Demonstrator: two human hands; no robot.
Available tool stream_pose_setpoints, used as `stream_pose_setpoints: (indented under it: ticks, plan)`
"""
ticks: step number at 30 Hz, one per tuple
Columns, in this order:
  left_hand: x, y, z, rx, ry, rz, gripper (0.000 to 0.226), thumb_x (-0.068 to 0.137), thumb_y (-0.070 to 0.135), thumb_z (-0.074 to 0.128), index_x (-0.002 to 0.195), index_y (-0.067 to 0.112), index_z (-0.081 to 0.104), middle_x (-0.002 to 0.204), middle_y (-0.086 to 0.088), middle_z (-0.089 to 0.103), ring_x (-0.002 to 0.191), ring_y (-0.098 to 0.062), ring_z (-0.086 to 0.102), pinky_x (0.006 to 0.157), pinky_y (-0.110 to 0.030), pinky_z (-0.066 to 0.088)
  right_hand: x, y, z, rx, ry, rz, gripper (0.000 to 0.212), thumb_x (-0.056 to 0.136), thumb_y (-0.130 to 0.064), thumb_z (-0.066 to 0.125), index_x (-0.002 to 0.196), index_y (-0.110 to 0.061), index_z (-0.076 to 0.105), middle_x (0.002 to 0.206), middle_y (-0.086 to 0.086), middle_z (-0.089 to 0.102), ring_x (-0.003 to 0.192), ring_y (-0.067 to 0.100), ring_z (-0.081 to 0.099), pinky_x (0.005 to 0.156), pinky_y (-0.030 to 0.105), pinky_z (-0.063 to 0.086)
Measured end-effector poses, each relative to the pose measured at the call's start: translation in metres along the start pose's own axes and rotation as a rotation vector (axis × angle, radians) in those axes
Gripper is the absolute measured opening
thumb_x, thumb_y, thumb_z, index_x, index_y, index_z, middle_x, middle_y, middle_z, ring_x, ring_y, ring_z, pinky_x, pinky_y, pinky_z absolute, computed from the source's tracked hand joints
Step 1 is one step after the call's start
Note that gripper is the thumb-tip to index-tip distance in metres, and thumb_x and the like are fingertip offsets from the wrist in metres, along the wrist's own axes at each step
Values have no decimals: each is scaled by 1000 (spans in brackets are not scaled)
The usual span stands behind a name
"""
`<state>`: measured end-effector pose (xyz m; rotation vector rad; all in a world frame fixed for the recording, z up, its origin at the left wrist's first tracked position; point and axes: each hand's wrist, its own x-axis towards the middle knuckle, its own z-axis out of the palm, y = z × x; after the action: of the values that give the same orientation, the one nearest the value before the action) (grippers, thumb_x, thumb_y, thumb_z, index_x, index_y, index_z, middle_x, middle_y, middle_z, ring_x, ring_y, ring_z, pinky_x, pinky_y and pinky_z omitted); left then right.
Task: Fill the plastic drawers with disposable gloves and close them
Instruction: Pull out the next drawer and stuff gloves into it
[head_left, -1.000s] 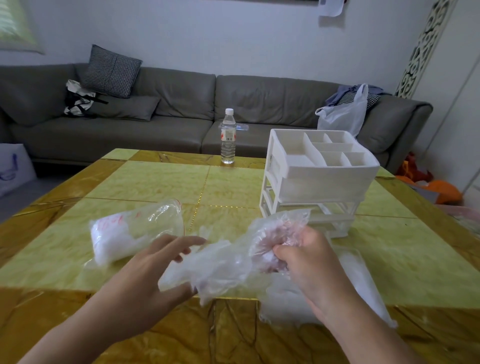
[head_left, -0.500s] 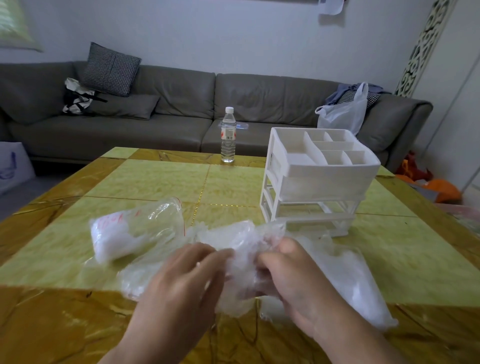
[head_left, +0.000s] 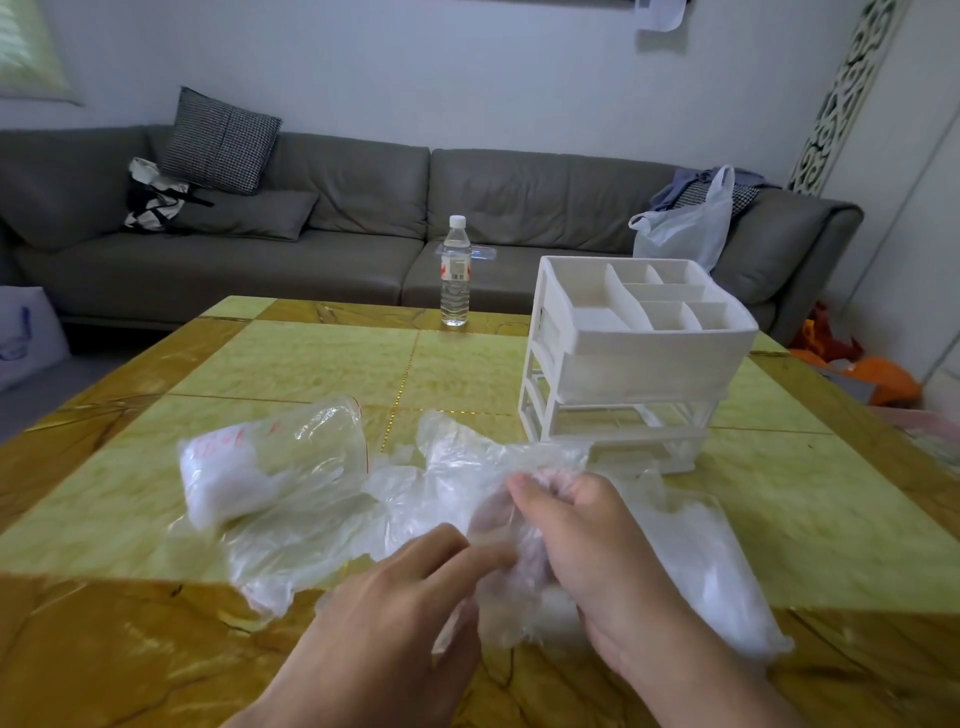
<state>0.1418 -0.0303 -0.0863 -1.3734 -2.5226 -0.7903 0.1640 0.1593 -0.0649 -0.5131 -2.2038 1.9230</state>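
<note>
Head view: right hand (head_left: 597, 551) low over near tabletop (head_left: 311, 358) edge, fingers (head_left: 530, 486) curled, clutching crumpled disposable gloves (head_left: 457, 483). Left hand (head_left: 395, 618) alongside, fingers extended, tips pinching same clear plastic. Glove bag (head_left: 260, 462) lying left. White plastic drawers (head_left: 634, 358) upright behind right hand, bottom drawer pulled out.

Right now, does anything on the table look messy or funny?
Yes. The white drawer unit looks odd: its top drawer sits askew on the frame and the slots below look empty. Crumpled clear gloves sprawl across the table.
</note>
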Motion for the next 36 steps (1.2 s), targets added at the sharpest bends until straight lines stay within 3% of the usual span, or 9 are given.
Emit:
stream_pose_setpoints:
  ticks: [4, 9, 11, 14, 18, 23, 27, 31, 36]
  plan:
    - [-2, -4, 3, -11, -92, 20, 57, 87, 37, 58, 138, 58, 45, 96, 26, 54, 75, 5, 58, 53, -25, 54, 0, 0, 0, -82, 106, -3, 48, 105, -50, 57, 90, -7, 72, 76, 10, 68, 74, 27, 73, 82, 50, 60]
    - [5, 6, 0, -328, -15, -76, 43, 97, 35, 59, 132, 60, 50, 89, 19, 69, 79, -8, 67, 66, -22, 53, -3, -4, 0, -89, 68, -44, 62, 101, -61, 57, 90, -2, 68, 72, 10, 60, 68, 24, 65, 76, 55, 60]
    - [8, 5, 0, -353, 48, -160, 41, 102, 29, 58, 129, 58, 47, 83, 15, 70, 71, -16, 66, 63, -24, 51, -7, -9, -3, -37, -42, -26, 56, 94, -62, 68, 82, -8, 64, 70, 6, 67, 66, 22, 70, 72, 51, 61]
    - [9, 3, 1, -359, 71, -262, 42, 101, 30, 59, 129, 54, 40, 78, 12, 70, 67, -16, 64, 61, -27, 51, -8, -9, -5, -124, -149, -44, 23, 96, -32, 78, 85, -19, 64, 64, -17, 67, 61, 0, 67, 65, 26, 60]
    - [11, 2, -2, -464, 195, -390, 54, 98, 21, 65, 134, 48, 38, 81, 8, 69, 68, -9, 63, 66, -23, 52, 2, 1, -7, -304, -78, -50, 8, 98, -18, 73, 105, -23, 73, 93, -7, 81, 87, 12, 78, 87, 45, 64]
    - [19, -9, -26, -309, 423, -302, 57, 91, 25, 71, 137, 46, 45, 115, 22, 58, 105, -5, 60, 84, -21, 52, -2, -4, -6, -315, -166, -64, 21, 98, -7, 71, 107, -25, 74, 99, -15, 81, 94, 4, 77, 91, 36, 63]
    - [26, -22, -38, -146, 193, -213, 46, 91, 45, 70, 133, 48, 53, 141, 33, 40, 139, 3, 37, 110, -22, 34, -7, -6, -3, -318, -200, -84, 24, 95, -1, 70, 103, -24, 75, 95, -11, 81, 90, 5, 77, 87, 31, 63]
    - [24, -32, -32, -111, 130, -278, 15, 92, 47, 67, 106, 46, 62, 107, 32, 63, 114, 5, 55, 100, -23, 45, -8, -7, 0, -308, -206, -99, 34, 90, 7, 68, 106, -21, 77, 97, -3, 82, 92, 17, 79, 88, 48, 64]
    - [25, -31, -36, -187, 147, -319, 22, 91, 23, 75, 98, 41, 66, 98, 29, 65, 100, 5, 61, 84, -7, 43, -6, -6, -1, -260, -203, -60, 39, 86, 12, 74, 108, -20, 75, 95, -3, 82, 88, 19, 80, 83, 46, 66]
